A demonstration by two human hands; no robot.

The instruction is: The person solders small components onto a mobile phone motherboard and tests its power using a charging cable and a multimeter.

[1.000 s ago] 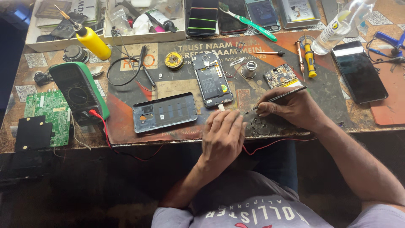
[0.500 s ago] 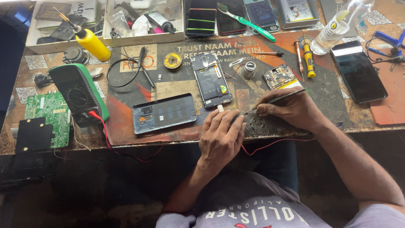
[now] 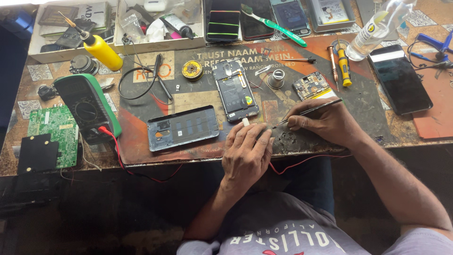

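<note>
My left hand [image 3: 247, 151] rests on the worn mat at the table's front edge, fingertips pinching a small white part [image 3: 245, 122] just below the opened phone [image 3: 234, 90]. My right hand [image 3: 325, 120] grips thin metal tweezers [image 3: 309, 111] whose tip points left toward my left fingers. A detached phone back cover [image 3: 182, 127] lies to the left of my left hand. A small circuit board [image 3: 309, 85] sits above my right hand.
A green-cased multimeter [image 3: 87, 108] with a red lead stands at left, beside a green circuit board [image 3: 52, 134]. A yellow bottle [image 3: 100, 49], solder wick reel [image 3: 192, 71], screwdrivers [image 3: 343, 63], a dark phone [image 3: 399, 78] and parts trays [image 3: 155, 26] crowd the back.
Both hands stay in nearly the same spot; my left fingers have shifted slightly on the small part while the tweezers hold their angle.
</note>
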